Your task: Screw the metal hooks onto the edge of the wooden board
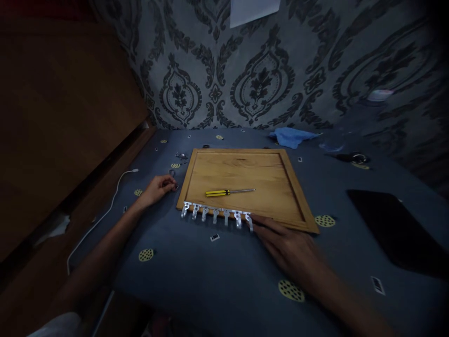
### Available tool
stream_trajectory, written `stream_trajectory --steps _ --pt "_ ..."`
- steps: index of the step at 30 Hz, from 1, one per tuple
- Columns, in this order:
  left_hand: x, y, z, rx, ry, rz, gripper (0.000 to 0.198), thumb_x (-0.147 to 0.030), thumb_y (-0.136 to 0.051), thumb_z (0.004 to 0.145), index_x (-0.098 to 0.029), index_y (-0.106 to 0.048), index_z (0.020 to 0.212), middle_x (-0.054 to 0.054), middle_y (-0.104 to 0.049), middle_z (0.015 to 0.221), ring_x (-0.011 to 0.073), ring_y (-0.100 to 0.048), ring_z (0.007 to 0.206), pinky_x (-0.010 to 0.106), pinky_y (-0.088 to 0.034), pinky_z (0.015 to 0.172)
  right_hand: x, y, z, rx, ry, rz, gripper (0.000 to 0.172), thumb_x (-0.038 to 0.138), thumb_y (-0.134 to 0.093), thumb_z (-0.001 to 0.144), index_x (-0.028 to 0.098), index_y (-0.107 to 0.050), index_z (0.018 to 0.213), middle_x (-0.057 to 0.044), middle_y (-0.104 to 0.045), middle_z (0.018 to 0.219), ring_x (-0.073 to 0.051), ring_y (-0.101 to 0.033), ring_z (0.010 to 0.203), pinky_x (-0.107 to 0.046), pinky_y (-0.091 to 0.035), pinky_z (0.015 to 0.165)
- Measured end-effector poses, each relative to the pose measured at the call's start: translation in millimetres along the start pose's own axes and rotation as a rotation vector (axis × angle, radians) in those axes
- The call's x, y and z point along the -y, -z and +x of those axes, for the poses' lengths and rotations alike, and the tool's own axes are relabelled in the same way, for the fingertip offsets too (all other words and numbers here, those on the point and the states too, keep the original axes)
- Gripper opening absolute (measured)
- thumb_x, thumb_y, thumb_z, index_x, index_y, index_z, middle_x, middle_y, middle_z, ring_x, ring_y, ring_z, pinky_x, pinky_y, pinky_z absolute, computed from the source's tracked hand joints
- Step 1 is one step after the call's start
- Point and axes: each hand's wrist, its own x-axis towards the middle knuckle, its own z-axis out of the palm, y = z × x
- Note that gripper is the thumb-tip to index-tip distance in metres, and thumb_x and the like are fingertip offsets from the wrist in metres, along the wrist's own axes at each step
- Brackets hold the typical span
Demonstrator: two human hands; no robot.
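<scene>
Left of the wooden board, the left hand bunches its fingers, on what I cannot tell; metal hooks line the board's near edge; a yellow screwdriver lies on the board, wood all around; the right hand, fingers stretched, touches the last hook, grip unclear; blue sheet spreads right of the board.

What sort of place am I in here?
Probably a room in a home, perhaps a bedroom: there's ornate patterned wallpaper and a printed cloth spread under everything.
</scene>
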Motion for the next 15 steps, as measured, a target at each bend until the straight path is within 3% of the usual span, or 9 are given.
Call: stream_trajectory --steps 6,15 --pt "0.7 1.4 -12.8 -0.036 0.044 0.087 0.020 -0.037 -0.061 0.082 -0.019 -0.069 0.088 0.002 -0.076 0.076 0.0206 -0.069 0.074 0.029 -0.048 0.070 1.4 -0.2 0.8 -0.006 0.004 0.000 0.037 0.013 -0.049 0.099 0.026 -0.078 0.119 -0.006 -0.078 0.130 -0.023 -0.083 0.090 -0.034 -0.070 0.071" --pt "1.8 2.2 -11.1 -0.078 0.087 0.168 0.021 -0.039 -0.062 0.076 -0.021 -0.069 0.083 0.003 -0.073 0.071 0.0217 -0.064 0.068 0.030 -0.044 0.067 9.1 9.5 5.5 0.036 -0.043 0.031 0.035 0.012 -0.052 0.099 0.025 -0.078 0.119 -0.007 -0.078 0.129 -0.023 -0.082 0.093 -0.035 -0.069 0.078"
